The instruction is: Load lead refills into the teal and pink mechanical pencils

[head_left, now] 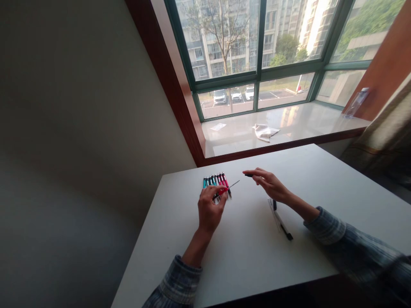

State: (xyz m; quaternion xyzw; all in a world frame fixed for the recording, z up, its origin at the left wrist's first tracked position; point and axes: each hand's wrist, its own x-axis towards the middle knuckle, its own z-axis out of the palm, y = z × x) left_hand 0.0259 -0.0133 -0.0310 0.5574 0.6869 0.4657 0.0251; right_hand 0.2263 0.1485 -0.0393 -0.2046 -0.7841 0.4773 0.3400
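The left hand (209, 210) pinches a red barrel (222, 191), the right hand (272, 186) a black piece (248, 175) — downward tilt could let the refill (234, 184) slip out.

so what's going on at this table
Someone has a pen apart over the white table. The left hand holds a red pen part with a thin rod sticking out towards the right. The right hand holds a small black piece, apart from the rod. Teal and red pens lie in a row by the left hand, and a white-and-black pen lies with other slim items nearer the right forearm.
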